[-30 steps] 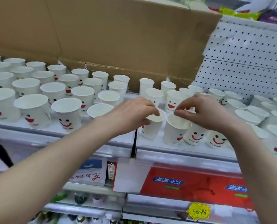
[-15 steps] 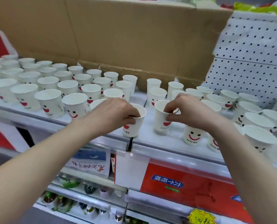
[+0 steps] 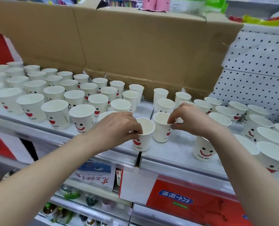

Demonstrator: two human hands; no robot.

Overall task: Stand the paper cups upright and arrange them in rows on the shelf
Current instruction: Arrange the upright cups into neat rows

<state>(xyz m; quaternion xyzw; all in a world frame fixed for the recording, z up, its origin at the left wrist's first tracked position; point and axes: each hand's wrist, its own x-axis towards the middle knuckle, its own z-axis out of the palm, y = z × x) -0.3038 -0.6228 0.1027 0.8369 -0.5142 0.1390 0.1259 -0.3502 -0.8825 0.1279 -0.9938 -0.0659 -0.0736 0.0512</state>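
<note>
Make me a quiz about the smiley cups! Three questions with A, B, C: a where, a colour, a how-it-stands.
1. Where is the cardboard box? A behind the cups; B on top of them; C in front of them.
2. What colour are the cups' smiles? A blue; B red; C green.
3. The front cup in the left hand is: A upside down; B lying down; C upright.
Answers: A, it rises behind the rows; B, the printed mouths are red; C, its opening faces up.
</note>
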